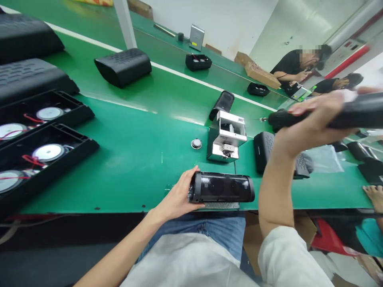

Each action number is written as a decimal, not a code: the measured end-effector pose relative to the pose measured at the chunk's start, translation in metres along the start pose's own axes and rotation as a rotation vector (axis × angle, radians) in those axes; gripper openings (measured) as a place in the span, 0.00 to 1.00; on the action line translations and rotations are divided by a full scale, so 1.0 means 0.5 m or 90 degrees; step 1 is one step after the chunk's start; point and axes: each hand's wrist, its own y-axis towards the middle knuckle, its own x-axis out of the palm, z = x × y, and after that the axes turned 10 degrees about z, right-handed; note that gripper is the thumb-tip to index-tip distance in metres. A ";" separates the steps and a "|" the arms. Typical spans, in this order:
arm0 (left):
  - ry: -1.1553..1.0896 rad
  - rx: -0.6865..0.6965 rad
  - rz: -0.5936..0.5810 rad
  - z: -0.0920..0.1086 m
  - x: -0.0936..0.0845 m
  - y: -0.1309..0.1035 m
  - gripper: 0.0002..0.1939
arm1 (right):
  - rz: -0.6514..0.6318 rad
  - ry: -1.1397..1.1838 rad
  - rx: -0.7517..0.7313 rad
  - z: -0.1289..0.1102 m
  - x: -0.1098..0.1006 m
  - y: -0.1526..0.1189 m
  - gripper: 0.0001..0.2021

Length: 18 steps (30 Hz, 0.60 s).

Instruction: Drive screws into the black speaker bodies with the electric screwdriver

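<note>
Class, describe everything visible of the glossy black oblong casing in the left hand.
The glossy black oblong casing looks plastic, with a reflective face and duller end rims. It lies along the near edge of the flat green tabletop, apparently over a grey textured strip. The person's left hand grips its left end.

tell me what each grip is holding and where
Left grip: the black casing, by its left end. Right grip: a dark driver-like tool, around its body.

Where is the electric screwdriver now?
In the head view, the electric screwdriver is at the right, held in the right hand, right of the silver device.
</note>
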 end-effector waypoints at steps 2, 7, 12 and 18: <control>0.006 -0.006 -0.002 0.001 -0.002 0.000 0.74 | 0.134 0.000 -0.083 0.023 0.028 -0.012 0.08; 0.012 -0.015 -0.018 0.007 -0.006 0.001 0.74 | 0.241 0.041 -0.144 -0.018 0.060 -0.048 0.14; 0.029 -0.021 -0.028 0.014 -0.011 0.007 0.70 | 0.093 0.077 -0.069 -0.007 0.062 -0.067 0.08; 0.041 -0.025 -0.027 0.017 -0.013 0.012 0.69 | 0.065 0.021 -0.021 0.070 0.078 -0.084 0.13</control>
